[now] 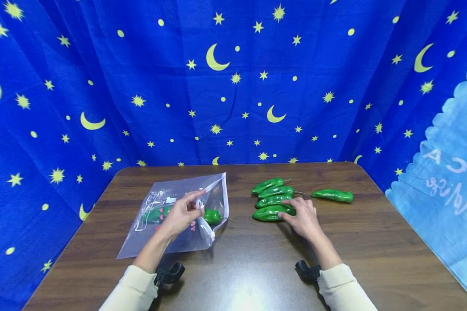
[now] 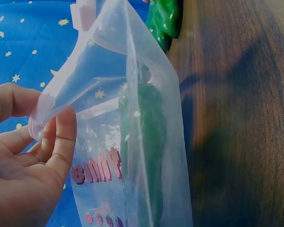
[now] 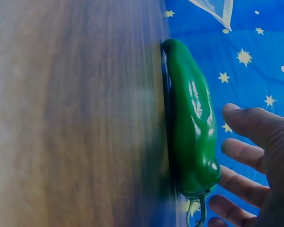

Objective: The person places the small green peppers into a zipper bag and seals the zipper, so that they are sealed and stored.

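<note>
On the left of the table lies a clear zip bag with pink and white print, its mouth facing right. My left hand pinches the bag's upper edge between thumb and fingers, lifting the mouth apart. Inside the bag lies a green pepper, its stem end at the mouth. Several green peppers are lined up right of the bag. Over the nearest pepper of that row is my right hand. In the right wrist view its fingers are spread beside the pepper's stem end, not curled round it.
Apart from the row, another green pepper lies to the right. The brown wooden table ends at a blue curtain with stars and moons. A light blue cloth hangs at the right.
</note>
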`<state>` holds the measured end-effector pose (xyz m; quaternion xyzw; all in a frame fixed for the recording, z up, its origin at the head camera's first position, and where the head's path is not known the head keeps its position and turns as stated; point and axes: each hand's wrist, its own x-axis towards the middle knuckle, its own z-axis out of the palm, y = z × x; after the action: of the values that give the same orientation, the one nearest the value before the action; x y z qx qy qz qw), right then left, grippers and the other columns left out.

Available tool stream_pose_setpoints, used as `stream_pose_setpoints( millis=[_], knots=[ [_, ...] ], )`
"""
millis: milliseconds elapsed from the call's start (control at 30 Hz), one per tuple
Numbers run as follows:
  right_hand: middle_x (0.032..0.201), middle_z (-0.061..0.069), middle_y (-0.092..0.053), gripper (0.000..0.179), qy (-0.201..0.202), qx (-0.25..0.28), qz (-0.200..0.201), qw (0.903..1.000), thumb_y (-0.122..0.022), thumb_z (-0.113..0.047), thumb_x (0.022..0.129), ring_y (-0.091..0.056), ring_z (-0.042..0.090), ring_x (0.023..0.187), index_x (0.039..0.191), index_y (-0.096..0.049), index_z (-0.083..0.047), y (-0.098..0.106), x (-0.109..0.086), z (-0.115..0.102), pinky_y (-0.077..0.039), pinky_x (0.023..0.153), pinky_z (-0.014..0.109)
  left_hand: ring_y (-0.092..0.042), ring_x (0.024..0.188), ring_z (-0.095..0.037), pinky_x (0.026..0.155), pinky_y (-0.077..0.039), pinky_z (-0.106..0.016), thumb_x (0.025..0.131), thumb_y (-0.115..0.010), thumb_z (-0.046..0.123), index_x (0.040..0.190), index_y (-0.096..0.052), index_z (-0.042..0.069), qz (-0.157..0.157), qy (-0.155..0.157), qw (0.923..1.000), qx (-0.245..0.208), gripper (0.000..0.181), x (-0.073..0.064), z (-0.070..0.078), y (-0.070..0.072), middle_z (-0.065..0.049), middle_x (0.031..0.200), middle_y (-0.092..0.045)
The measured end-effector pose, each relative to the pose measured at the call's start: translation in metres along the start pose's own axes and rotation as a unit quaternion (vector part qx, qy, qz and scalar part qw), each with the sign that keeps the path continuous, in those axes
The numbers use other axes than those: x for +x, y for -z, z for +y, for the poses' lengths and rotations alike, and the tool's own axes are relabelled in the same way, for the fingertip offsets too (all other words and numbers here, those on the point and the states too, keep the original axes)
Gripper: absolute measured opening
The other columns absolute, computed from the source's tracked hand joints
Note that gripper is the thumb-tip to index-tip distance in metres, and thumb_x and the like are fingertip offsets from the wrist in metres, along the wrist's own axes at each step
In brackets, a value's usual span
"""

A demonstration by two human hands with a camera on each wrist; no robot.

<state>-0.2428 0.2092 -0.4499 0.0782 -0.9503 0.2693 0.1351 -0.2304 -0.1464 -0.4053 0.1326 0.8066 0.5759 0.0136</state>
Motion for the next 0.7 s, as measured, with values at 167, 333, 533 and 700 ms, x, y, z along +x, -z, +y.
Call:
stream_pose_setpoints(
  millis=[167,333,533,700],
  knots=[
    [0.114,0.016,-0.062,0.042,-0.001,-0.004,-0.001,1.0000,-0.073,-0.033,0.077,-0.047,0.036,0.103,0.113,-0.067,-0.012,-0.001,-0.001,0.002,-0.035,0.079,0.045,-0.042,0.080,-0.013,0.058,-0.043,-0.015,0.078,-0.059,-0.005,0.138,-0.046,0.004,-0.002,0.006,1.0000,-0.007,0.062,0.000,0.000,0.001,-0.016,0.124,-0.048],
    [0.115,0.016,-0.062,0.044,-0.007,-0.003,-0.008,0.9999,-0.073,-0.032,0.077,-0.047,0.035,0.102,0.116,-0.065,-0.012,-0.003,-0.003,0.006,-0.035,0.079,0.045,-0.042,0.078,-0.012,0.056,-0.043,-0.015,0.077,-0.058,-0.006,0.139,-0.045,0.004,-0.003,0.005,1.0000,-0.008,0.063,0.000,0.001,0.001,-0.016,0.127,-0.047],
    [0.113,0.015,-0.063,0.045,-0.004,0.005,-0.008,0.9999,-0.073,-0.031,0.077,-0.048,0.034,0.099,0.117,-0.064,-0.011,-0.005,-0.006,0.010,-0.036,0.079,0.046,-0.042,0.077,-0.011,0.056,-0.042,-0.015,0.077,-0.058,-0.006,0.138,-0.046,0.004,-0.003,0.005,0.9999,-0.009,0.063,-0.001,0.001,0.001,-0.017,0.123,-0.047],
    [0.116,0.016,-0.063,0.047,-0.008,-0.003,-0.016,0.9998,-0.073,-0.032,0.077,-0.049,0.036,0.103,0.119,-0.063,-0.012,-0.007,-0.007,0.012,-0.036,0.079,0.045,-0.042,0.076,-0.009,0.056,-0.041,-0.014,0.077,-0.058,-0.007,0.137,-0.046,0.002,-0.004,0.001,0.9999,-0.016,0.062,-0.001,0.000,0.000,-0.018,0.121,-0.048]
  ],
)
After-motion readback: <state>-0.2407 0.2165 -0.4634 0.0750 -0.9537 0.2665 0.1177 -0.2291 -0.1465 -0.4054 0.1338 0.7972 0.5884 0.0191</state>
